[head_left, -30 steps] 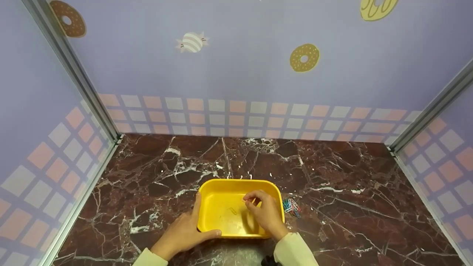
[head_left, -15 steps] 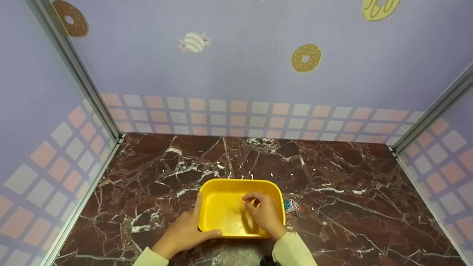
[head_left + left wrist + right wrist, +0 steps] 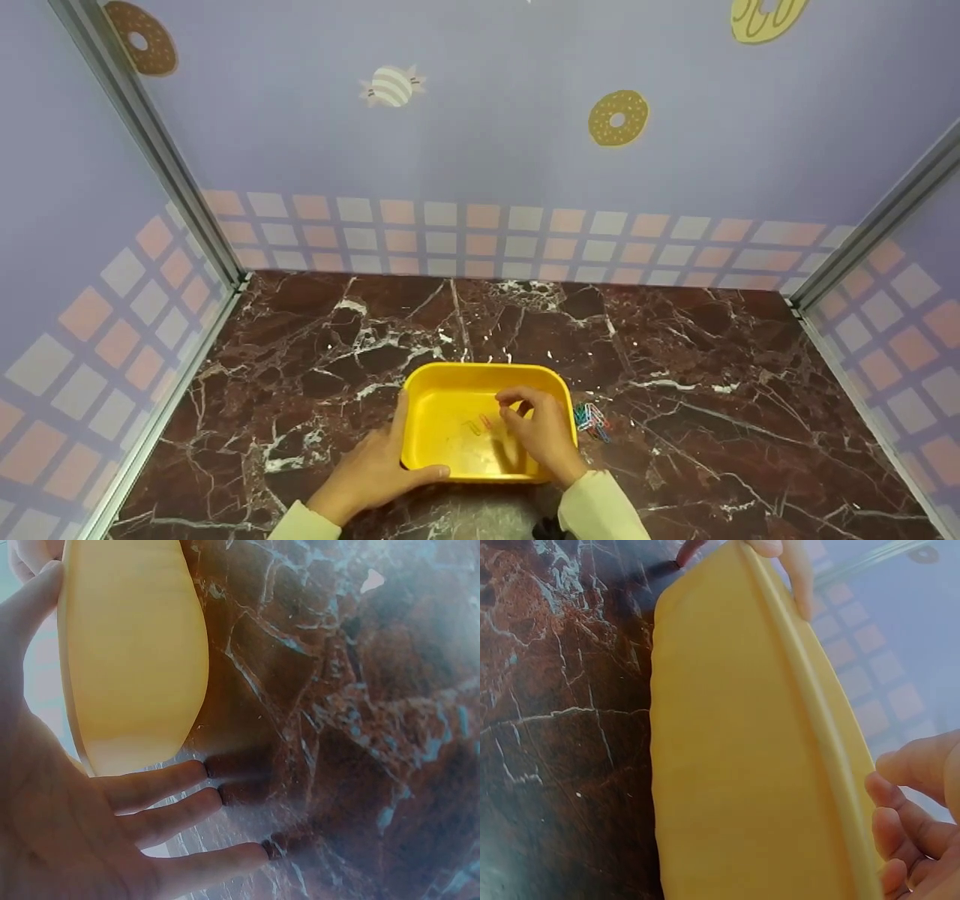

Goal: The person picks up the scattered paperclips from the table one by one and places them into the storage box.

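A yellow plastic bin (image 3: 442,454) sits on the dark marble tabletop. Inside it lie a yellow paper clip (image 3: 474,428) and a pink paper clip (image 3: 485,421), side by side on the floor. My left hand (image 3: 375,469) rests on the bin's near left corner, thumb along the front rim. Its other fingers reach out straight beside the wall in the left wrist view. Over the bin's right half is my right hand (image 3: 544,435), fingers bent, with a small gap between thumb and index finger and nothing showing there. Right of the bin lies a pile of coloured paper clips (image 3: 591,421).
A patterned back wall (image 3: 480,150) and two side walls enclose the tabletop (image 3: 697,450). Small white specks are scattered behind the bin. A dark object (image 3: 550,529) shows at the bottom edge near the right sleeve.
The pink paper clip has left my right fingertips and now lies in the bin beside the yellow one. My right thumb and index finger have parted slightly. The left hand stays put.
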A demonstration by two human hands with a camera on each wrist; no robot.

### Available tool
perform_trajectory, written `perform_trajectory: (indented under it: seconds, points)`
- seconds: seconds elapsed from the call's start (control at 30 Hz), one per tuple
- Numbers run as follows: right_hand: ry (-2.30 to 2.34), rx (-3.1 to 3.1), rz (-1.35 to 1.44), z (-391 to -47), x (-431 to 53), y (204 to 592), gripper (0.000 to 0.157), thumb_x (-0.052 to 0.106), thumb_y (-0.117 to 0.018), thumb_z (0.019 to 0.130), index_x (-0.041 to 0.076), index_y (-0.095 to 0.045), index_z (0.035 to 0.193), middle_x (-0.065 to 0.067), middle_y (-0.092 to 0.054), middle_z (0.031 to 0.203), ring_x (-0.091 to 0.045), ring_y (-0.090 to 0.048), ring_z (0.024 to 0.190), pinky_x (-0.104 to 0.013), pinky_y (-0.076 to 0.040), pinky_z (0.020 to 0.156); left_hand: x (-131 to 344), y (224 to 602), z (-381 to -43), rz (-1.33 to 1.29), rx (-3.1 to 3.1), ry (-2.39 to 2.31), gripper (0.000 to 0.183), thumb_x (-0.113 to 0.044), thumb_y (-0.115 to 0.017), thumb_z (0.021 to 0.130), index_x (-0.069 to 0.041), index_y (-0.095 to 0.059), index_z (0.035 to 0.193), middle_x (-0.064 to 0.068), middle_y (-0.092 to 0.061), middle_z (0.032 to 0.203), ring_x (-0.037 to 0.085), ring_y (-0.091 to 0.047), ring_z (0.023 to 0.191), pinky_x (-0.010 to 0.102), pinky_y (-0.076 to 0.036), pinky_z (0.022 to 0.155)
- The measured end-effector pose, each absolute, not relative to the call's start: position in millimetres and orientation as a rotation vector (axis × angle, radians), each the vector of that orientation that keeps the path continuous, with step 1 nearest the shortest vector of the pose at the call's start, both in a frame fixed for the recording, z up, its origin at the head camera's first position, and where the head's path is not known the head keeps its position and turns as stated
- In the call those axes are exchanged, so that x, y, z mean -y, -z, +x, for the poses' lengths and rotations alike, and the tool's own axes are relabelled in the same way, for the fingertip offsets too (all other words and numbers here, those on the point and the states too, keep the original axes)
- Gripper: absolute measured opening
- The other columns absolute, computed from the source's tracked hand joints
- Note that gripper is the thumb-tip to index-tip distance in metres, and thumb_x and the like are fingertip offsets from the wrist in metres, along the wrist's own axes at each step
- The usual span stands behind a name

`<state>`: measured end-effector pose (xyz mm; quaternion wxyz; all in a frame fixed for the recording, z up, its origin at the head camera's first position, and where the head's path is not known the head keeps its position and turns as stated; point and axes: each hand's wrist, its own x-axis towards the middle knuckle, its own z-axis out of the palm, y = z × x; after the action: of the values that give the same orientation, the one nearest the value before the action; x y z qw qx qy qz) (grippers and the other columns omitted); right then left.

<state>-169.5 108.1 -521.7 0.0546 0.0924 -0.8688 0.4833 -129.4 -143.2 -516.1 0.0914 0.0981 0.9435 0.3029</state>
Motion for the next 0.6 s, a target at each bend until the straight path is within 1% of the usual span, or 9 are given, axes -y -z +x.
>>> perform_trajectory:
  seconds: [0.13, 0.17, 0.23, 0.3, 0.4, 0.5, 0.6]
  points:
    - [-1.494, 2.626, 0.285, -170, -112, 518, 0.013, 0.001, -0.067, 0.086, 0.004, -0.073, 0.098, -0.008, -0.071, 0.089, -0.014, -0.057, 0.075, -0.020, -0.047, 0.066, 144, 517, -130, 0.295, -2.799, -0.896, 0.129, -0.076, -0.069, 0.066, -0.017, 0.002, 0.157, 0.019, -0.065, 0.110, 0.025, -0.062, 0.093, 0.050, -0.051, 0.082]
    - [-1.501, 2.620, 0.288, -170, -113, 517, 0.013, 0.001, -0.067, 0.086, 0.003, -0.073, 0.098, -0.008, -0.071, 0.089, -0.014, -0.057, 0.075, -0.020, -0.047, 0.067, 144, 517, -130, 0.289, -2.794, -0.890, 0.129, -0.076, -0.068, 0.066, -0.018, 0.002, 0.157, 0.019, -0.065, 0.110, 0.025, -0.061, 0.094, 0.050, -0.051, 0.082]
    - [-1.508, 2.611, 0.300, -169, -115, 517, 0.013, 0.001, -0.067, 0.086, 0.002, -0.073, 0.099, -0.008, -0.071, 0.089, -0.015, -0.058, 0.075, -0.022, -0.048, 0.068, 144, 516, -130, 0.290, -2.787, -0.896, 0.128, -0.075, -0.069, 0.067, -0.017, 0.002, 0.157, 0.020, -0.064, 0.112, 0.026, -0.062, 0.095, 0.050, -0.051, 0.082]
    - [-1.506, 2.603, 0.306, -168, -116, 517, 0.014, 0.000, -0.067, 0.086, 0.001, -0.073, 0.099, -0.008, -0.071, 0.088, -0.014, -0.058, 0.075, -0.022, -0.048, 0.069, 144, 516, -130, 0.298, -2.786, -0.907, 0.129, -0.074, -0.070, 0.068, -0.015, 0.002, 0.157, 0.025, -0.062, 0.120, 0.031, -0.062, 0.101, 0.053, -0.051, 0.085]
    - [-1.497, 2.596, 0.317, -167, -117, 518, 0.015, 0.000, -0.067, 0.086, 0.002, -0.073, 0.100, -0.008, -0.071, 0.088, -0.014, -0.058, 0.075, -0.024, -0.049, 0.070, 143, 516, -129, 0.300, -2.785, -0.921, 0.129, -0.073, -0.070, 0.068, -0.012, 0.001, 0.157, 0.029, -0.056, 0.130, 0.039, -0.060, 0.110, 0.056, -0.049, 0.092]
    - [-1.486, 2.592, 0.318, -166, -118, 518, 0.015, 0.000, -0.068, 0.086, 0.003, -0.073, 0.100, -0.008, -0.071, 0.088, -0.013, -0.058, 0.075, -0.024, -0.050, 0.070, 143, 516, -130, 0.305, -2.785, -0.919, 0.130, -0.074, -0.070, 0.067, -0.012, 0.001, 0.157, 0.028, -0.055, 0.131, 0.039, -0.059, 0.111, 0.056, -0.048, 0.094]
    - [-1.482, 2.587, 0.311, -166, -122, 516, 0.015, 0.002, -0.068, 0.086, 0.005, -0.073, 0.100, -0.007, -0.071, 0.089, -0.014, -0.059, 0.075, -0.022, -0.049, 0.069, 142, 516, -130, 0.328, -2.792, -0.914, 0.130, -0.073, -0.070, 0.068, -0.011, 0.001, 0.156, 0.026, -0.060, 0.125, 0.035, -0.062, 0.105, 0.054, -0.049, 0.091]
